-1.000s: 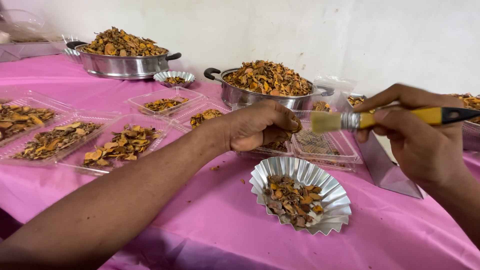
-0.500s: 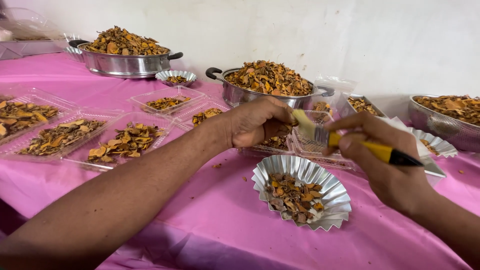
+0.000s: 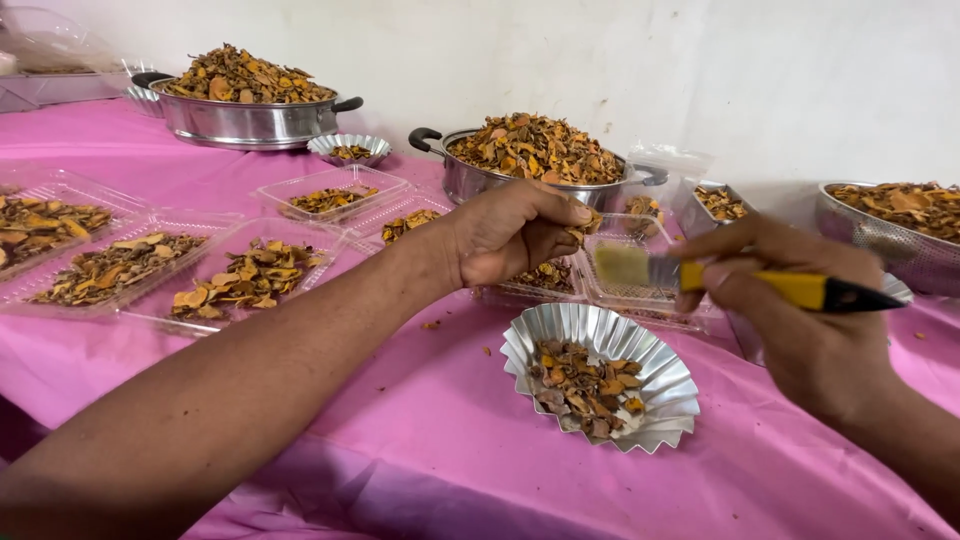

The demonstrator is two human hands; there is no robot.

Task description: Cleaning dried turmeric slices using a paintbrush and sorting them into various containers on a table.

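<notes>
Pink tablecloth [image 3: 300,430]: three heaped steel pots, two fluted foil dishes. Left hand [image 3: 510,235] pinches dried chips; right hand [image 3: 800,320] grips one yellow-handled brush [image 3: 730,282].

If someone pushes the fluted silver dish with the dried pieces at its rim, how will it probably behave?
The fluted silver dish looks like thin foil, so it is probably light and would slide on the pink cloth. Its wavy rim may bend under a finger. It is shallow and only partly filled, so tipping seems unlikely.
</notes>
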